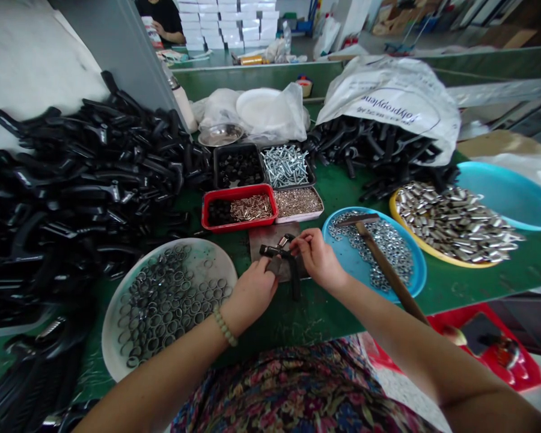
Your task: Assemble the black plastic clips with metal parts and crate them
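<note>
Over a flat metal plate [258, 239] on the green table, my left hand [255, 291] is closed on a black plastic handle part [294, 279]. A shiny metal cylinder [282, 242] sits at the top of this part. My right hand [318, 257] is at the part's right side, thumb and fingertips pinched together. Whatever lies between those fingertips is too small to make out. Left of my left hand is a white tray [228, 264] of metal rings. Close to my right forearm, a hammer [388, 264] rests across a blue tray [331, 218] of small metal pieces.
Black plastic parts [94, 174] are heaped at the left, more spill from a white sack [388, 90]. Beyond the plate stand a red bin [238, 227], a box of screws [285, 165] and a box of rivet-like pieces [297, 201]. Metal cylinders [455, 225] fill a yellow tray.
</note>
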A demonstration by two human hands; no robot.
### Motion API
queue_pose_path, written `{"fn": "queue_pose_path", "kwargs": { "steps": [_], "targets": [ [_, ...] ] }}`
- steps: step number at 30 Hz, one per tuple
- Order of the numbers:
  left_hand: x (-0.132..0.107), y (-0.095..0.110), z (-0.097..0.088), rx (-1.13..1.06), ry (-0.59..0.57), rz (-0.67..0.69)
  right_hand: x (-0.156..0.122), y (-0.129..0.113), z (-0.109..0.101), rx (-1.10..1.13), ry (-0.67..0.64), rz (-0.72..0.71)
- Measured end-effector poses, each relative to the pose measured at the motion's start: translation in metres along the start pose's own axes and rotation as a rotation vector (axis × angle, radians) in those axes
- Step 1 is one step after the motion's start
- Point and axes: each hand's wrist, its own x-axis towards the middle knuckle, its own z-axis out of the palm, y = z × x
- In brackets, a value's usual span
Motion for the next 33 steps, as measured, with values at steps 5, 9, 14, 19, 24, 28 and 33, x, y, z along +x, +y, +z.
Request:
{"fn": "queue_pose_path", "kwargs": {
  "steps": [5,9,14,19,24,28,33],
  "targets": [
    [0.001,0.001,0.000,0.012,-0.014,-0.001,-0.001,0.003,0.000,-0.079,-0.061,-0.069],
    [0.001,0.001,-0.002,0.040,-0.019,0.005,-0.007,0.007,0.003,-0.056,0.045,-0.112],
    [0.001,0.000,-0.001,0.045,-0.023,0.016,-0.016,0.010,0.008,-0.017,0.120,-0.128],
    [0.002,-0.001,0.000,0.044,-0.027,0.026,-0.010,0.005,0.009,-0.049,0.082,-0.064],
    [0.002,0.000,-0.002,0.067,-0.013,0.010,0.023,0.003,0.005,0.143,0.015,0.162],
    [0.004,0.001,-0.003,0.071,-0.020,0.014,0.059,0.011,0.006,0.324,-0.131,0.438],
    [0.001,0.003,-0.001,0.034,-0.022,-0.018,0.072,0.016,-0.001,0.481,-0.490,0.545]
  ]
}}
